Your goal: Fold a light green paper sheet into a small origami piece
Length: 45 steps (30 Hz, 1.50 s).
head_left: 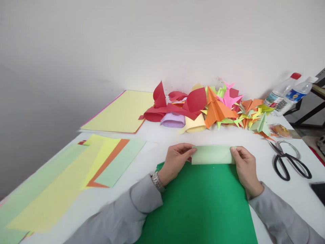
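Note:
A pale green strip of paper (212, 155) is held level between my two hands, over the far edge of a dark green sheet (203, 203). My left hand (177, 161) pinches its left end between thumb and fingers; a metal watch shows on that wrist. At the other end, my right hand (245, 169) grips the strip with the thumb on its near face. The fingers behind the paper are partly hidden.
Folded paper pieces, such as an orange plane (217, 108) and red shapes (177, 106), line the wall. Left lie coloured strips (58, 189) and a pale yellow stack (119, 112). Black-handled scissors (284, 156) rest at right, before two plastic bottles (291, 95).

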Each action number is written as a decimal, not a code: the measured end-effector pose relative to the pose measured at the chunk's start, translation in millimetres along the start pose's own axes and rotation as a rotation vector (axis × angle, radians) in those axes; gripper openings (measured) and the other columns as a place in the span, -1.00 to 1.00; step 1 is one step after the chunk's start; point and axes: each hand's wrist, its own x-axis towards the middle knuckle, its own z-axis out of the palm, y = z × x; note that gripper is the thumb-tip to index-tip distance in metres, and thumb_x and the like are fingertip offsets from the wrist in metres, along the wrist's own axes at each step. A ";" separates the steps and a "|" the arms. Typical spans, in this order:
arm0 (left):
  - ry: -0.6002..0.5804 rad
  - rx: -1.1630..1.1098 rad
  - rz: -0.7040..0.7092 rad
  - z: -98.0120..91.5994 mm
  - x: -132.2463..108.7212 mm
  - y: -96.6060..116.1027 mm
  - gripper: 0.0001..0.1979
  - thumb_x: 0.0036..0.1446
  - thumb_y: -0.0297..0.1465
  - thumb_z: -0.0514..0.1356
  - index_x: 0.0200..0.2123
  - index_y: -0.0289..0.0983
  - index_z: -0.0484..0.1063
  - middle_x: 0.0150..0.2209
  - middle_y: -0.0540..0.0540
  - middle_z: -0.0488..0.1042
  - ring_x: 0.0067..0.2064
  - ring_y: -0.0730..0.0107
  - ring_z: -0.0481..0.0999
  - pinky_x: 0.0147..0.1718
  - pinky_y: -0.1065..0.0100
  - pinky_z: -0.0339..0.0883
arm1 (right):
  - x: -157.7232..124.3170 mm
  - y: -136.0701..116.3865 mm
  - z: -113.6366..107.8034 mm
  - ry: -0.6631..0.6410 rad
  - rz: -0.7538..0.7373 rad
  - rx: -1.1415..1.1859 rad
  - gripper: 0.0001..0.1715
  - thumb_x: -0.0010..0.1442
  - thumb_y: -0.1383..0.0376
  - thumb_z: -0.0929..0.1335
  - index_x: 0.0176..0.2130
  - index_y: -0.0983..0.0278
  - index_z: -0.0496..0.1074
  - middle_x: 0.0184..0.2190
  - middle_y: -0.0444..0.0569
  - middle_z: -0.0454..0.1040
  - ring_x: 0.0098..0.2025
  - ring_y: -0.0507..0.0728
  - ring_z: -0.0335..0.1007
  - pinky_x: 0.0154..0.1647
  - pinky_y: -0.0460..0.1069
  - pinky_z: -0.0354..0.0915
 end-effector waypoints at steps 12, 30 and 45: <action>-0.032 0.060 0.056 -0.7 1.3 -0.8 -0.77 -0.12 -0.27 0.33 -0.46 -0.31 0.48 -0.56 0.03 0.42 -0.57 0.55 0.33 -0.61 0.48 0.32 | -1.1 -1.6 0.2 -0.029 0.015 0.033 -0.67 0.11 0.09 0.37 -0.50 0.28 0.36 -0.62 -0.21 0.19 -0.54 0.00 0.02 -0.52 -0.08 0.05; -0.029 0.189 0.119 0.2 0.7 -0.7 -0.79 -0.07 -0.26 0.26 -0.48 -0.29 0.39 -0.56 0.07 0.35 -0.56 0.54 0.26 -0.59 0.46 0.16 | -1.2 -3.5 2.2 -0.065 0.091 0.063 -0.57 0.07 0.04 0.37 -0.59 0.26 0.24 -0.65 -0.25 0.04 -0.57 -0.01 -0.09 -0.57 -0.08 -0.05; 0.002 0.824 0.538 -4.5 9.6 -9.9 -0.85 0.09 -0.45 0.11 -0.43 -0.23 0.48 -0.44 -0.02 0.52 -0.34 0.31 0.41 -0.17 0.15 0.16 | 1.8 -0.9 6.1 -0.067 0.032 -0.232 -0.57 0.10 0.03 0.30 -0.60 0.27 0.26 -0.67 -0.22 0.11 -0.57 0.01 0.00 -0.55 -0.07 0.00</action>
